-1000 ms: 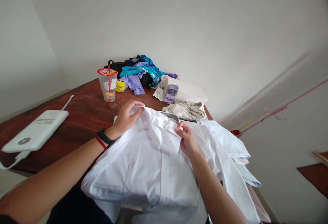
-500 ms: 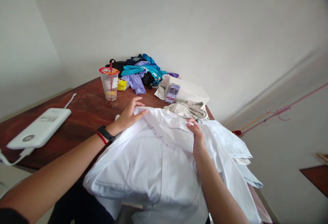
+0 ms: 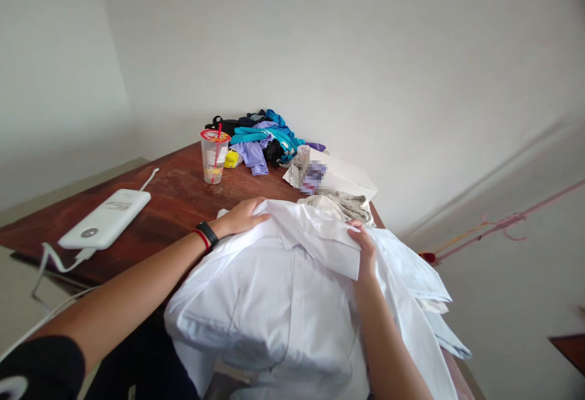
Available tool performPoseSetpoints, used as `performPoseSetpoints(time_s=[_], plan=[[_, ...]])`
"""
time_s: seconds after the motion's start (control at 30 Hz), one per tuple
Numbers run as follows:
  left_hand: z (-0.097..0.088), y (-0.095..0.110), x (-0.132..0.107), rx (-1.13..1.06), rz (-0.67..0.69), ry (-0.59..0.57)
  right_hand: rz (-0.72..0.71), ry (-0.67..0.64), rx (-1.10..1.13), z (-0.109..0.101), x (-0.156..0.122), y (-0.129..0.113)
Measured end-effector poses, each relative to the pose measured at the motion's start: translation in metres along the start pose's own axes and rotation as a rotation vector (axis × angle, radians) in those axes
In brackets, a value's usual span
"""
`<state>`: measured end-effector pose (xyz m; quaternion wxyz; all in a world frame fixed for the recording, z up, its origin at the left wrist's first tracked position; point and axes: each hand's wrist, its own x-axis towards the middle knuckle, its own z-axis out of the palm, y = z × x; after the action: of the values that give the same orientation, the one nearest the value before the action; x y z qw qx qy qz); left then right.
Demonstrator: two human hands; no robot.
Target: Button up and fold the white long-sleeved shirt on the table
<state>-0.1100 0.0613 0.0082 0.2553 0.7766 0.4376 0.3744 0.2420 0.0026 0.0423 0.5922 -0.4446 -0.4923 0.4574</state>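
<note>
A white button-up shirt [image 3: 274,290] lies spread over the near part of the table, its lower part hanging over the front edge. My left hand [image 3: 242,216] grips the shirt at the left of the collar, thumb on top and fingertips hidden behind the fabric. At the right end of the collar, my right hand [image 3: 365,250] pinches the cloth between thumb and fingers. The collar [image 3: 315,229] stretches between both hands, with the button placket running down towards me.
A power bank [image 3: 107,217] with a cable sits left on the wooden table [image 3: 178,174]. Behind are a plastic cup with straw [image 3: 214,159], a heap of clothes [image 3: 265,135], a white box [image 3: 347,174] and a crumpled pale cloth [image 3: 342,205]. Folded light garments [image 3: 415,266] lie right.
My left hand has closed down onto the collar, its fingers no longer raised. The right hand keeps its hold. The whole view has shifted, so things appear lower and further right.
</note>
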Motion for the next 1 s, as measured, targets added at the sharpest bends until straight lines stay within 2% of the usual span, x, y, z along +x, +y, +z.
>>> performPoseSetpoints(time_s=[0.1,0.2,0.33,0.47,0.57,0.63,0.73,0.8,0.9,1.0], plan=[[0.0,-0.002,0.001,-0.084,0.068,0.074,0.062,-0.205,-0.175,0.02,-0.008,0.009],[0.0,0.0,0.001,-0.145,0.073,0.125,0.068,-0.398,-0.443,0.045,-0.016,0.014],[-0.003,0.011,-0.003,-0.246,0.104,0.13,0.026,-0.479,-0.813,0.062,-0.017,0.003],[0.0,0.032,-0.009,-0.422,0.157,0.102,0.018,-0.519,-1.001,0.068,-0.024,-0.029],[0.012,0.05,-0.017,-0.555,0.167,0.099,-0.12,-0.545,-0.952,0.083,-0.042,-0.049],[0.022,0.058,-0.024,-0.536,0.196,0.052,-0.169,-0.608,-0.868,0.099,-0.056,-0.053],[0.03,0.064,-0.033,-0.412,0.243,-0.043,-0.158,-0.595,-0.823,0.121,-0.073,-0.043],[0.028,0.065,-0.035,-0.362,0.253,-0.086,-0.147,-0.538,-0.813,0.126,-0.078,-0.034],[0.017,0.064,-0.032,-0.322,0.281,-0.065,-0.062,-0.459,-0.649,0.111,-0.081,-0.035],[0.005,0.059,-0.024,-0.289,0.288,0.082,0.049,-0.271,-0.474,0.073,-0.089,-0.056]])
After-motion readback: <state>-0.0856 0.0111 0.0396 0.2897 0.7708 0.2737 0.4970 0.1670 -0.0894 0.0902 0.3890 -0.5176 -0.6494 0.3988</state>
